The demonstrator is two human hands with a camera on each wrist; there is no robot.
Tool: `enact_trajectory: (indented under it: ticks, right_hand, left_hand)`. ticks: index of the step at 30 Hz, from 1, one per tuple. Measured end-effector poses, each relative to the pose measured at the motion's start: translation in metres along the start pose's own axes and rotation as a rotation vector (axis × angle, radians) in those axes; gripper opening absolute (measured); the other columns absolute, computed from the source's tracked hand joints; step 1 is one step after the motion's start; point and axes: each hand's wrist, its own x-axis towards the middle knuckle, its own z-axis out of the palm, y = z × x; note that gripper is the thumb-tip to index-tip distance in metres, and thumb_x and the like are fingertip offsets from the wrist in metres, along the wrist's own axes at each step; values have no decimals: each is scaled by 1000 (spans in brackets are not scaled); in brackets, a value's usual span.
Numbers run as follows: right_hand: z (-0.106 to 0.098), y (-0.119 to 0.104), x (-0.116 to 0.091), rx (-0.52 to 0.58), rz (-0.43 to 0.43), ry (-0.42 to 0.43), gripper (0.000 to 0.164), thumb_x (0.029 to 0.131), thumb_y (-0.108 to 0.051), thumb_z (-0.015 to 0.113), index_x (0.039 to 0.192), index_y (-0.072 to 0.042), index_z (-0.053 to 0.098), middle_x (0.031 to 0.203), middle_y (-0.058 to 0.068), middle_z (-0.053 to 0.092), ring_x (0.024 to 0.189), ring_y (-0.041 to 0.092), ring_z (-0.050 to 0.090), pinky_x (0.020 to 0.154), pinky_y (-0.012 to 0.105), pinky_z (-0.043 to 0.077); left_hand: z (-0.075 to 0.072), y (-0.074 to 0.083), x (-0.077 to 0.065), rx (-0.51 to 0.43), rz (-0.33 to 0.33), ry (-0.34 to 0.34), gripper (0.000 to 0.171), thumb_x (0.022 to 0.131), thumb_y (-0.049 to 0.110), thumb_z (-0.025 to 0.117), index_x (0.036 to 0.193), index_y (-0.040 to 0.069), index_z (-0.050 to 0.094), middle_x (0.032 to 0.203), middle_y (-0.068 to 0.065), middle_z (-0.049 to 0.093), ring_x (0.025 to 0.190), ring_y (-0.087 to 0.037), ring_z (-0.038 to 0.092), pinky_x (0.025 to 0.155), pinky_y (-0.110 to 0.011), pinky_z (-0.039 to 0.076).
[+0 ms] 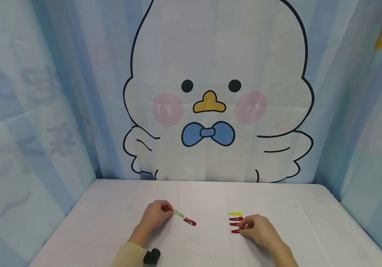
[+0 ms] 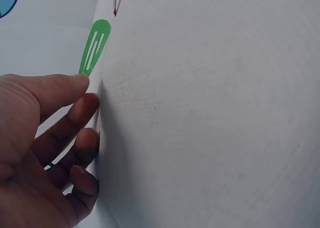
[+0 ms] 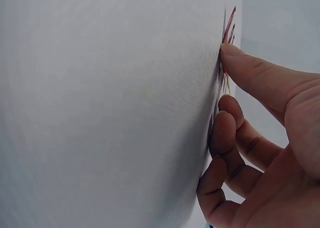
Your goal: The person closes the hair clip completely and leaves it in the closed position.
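Observation:
My left hand (image 1: 156, 215) pinches one end of a green snap hair clip (image 2: 98, 40) between thumb and fingers. The clip's rounded end points away from the hand in the left wrist view. Just past it, a red hair clip (image 1: 189, 221) lies on the table. My right hand (image 1: 260, 230) is at a short column of hair clips and pinches the end of the nearest red hair clip (image 1: 235, 231). Beyond that one are two more red clips (image 1: 235, 218) and a yellow hair clip (image 1: 235, 213) at the far end. My right fingertips partly cover the nearer clips.
The table (image 1: 207, 200) has a pale cloth over it. A curtain (image 1: 211, 159) with a printed cartoon chick hangs behind its far edge, and blue patterned curtains (image 1: 361, 155) stand at both sides. A black object (image 1: 151, 256) sits by my left sleeve.

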Motion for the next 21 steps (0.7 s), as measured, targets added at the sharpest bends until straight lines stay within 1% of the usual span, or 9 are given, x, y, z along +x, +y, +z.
enact_trajectory:
  ticks: [3,6,11,15,18,21]
  right_hand:
    - [-1,-1,0,2,11,-9,12,82,-8,83,83,-16,73,74,0,54,69,17,48,62,33,40]
    - [-2,-1,0,13,24,-9,11,83,-10,83,85,-16,73,75,0,54,70,18,48,62,33,40]
    - [-6,1,0,46,41,2,9,83,-13,82,86,-16,75,74,1,55,70,18,48,61,33,39]
    - [-10,3,2,55,58,-3,6,84,-14,81,88,-15,76,75,1,55,70,19,48,62,33,39]
    - [-13,4,3,51,68,-2,6,85,-15,80,89,-14,76,76,1,56,72,19,48,62,33,39]
    - [-15,4,4,44,60,6,6,86,-16,80,90,-13,76,76,1,55,72,19,48,62,34,39]
  left_hand:
    - [0,-3,1,-54,-14,18,5,89,7,75,90,9,71,83,1,62,79,-17,55,76,-39,50]
    - [-1,-4,1,-113,-27,39,5,88,8,76,90,9,71,82,1,63,77,-17,56,72,-36,50]
    - [-2,-5,0,-175,-30,59,5,88,7,76,89,8,71,80,0,65,71,-16,56,64,-32,48]
    - [-4,-4,0,-217,-49,60,4,89,7,75,91,6,72,79,1,66,69,-15,57,63,-31,49]
    - [-4,-3,0,-247,-78,53,5,90,8,75,92,6,72,79,0,66,69,-16,58,63,-31,51]
    - [-4,-2,-1,-268,-103,42,6,90,9,76,94,6,72,81,-2,65,71,-17,58,65,-31,53]
